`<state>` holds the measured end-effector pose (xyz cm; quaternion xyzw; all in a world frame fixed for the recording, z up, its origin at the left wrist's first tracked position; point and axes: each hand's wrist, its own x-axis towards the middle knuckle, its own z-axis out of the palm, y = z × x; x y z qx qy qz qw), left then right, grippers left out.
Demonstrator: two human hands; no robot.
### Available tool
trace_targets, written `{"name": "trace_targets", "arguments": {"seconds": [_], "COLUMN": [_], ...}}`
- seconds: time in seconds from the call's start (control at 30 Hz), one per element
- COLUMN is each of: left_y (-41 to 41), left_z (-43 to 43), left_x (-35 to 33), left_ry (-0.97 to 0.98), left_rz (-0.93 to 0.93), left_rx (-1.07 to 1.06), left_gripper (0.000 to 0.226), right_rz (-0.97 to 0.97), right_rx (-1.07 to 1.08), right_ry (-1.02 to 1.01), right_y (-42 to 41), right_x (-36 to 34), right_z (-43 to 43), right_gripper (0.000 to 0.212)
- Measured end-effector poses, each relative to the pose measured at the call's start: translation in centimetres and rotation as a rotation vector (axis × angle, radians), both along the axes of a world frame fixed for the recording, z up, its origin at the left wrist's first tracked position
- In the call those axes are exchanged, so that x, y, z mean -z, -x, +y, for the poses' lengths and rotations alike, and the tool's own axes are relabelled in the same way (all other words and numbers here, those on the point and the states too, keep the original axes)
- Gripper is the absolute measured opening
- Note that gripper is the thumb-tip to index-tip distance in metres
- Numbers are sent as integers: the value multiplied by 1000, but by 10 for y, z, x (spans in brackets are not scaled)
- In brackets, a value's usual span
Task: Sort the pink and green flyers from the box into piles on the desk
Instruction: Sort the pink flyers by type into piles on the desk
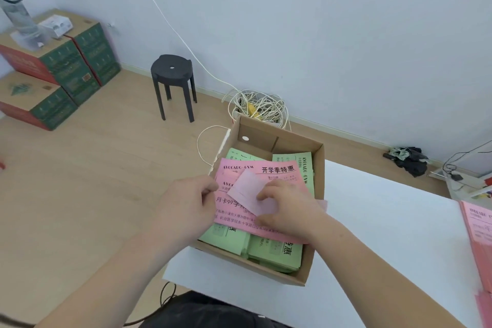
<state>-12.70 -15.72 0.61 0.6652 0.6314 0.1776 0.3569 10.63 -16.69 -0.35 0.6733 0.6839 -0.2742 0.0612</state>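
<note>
- The left hand (186,202) is gripping the left edge of the pink flyers (266,170) in the box (318,168).
- The right hand (287,208) is seemingly pinching a turned-up corner.
- The pink pile (479,234) is lying well right, nearer that hand.

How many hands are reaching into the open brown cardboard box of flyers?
2. The left hand grips the left edge of the pink paper flyers; the right hand pinches a pale pink sheet atop them.

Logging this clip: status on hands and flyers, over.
Both hands in the box: left hand pinches the pink flyers at their edge, right hand holds a top pink sheet turned up. Green flyers underneath. Pink pile on desk, far right. No obstruction seen.
</note>
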Motion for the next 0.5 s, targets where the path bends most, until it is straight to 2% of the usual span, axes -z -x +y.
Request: {"name": "trace_targets", "arguments": {"seconds": [0.13,0.23,0.3,0.4,0.5], "left_y": [-8,-17,-20,-25,-29], "left_z": [-6,-9,-8,-6,-4], "left_x": [-1,-5,-5,0,4], "left_ry": [-55,-58,-56,-40,-32], "left_rz": [28,38,34,49,69], "left_rx": [182,220,208,212,194], "left_gripper": [15,20,24,21,10], "right_rz": [-22,25,115,355,529], "right_rx": [82,158,238,437,556], "right_ry": [-61,-147,-177,-163,-172], "right_y": [2,-5,-12,-18,-22], "right_x": [8,3,1,-1,-8], "right_z": [2,5,6,5,2], "right_gripper": [69,69,65,55,30]}}
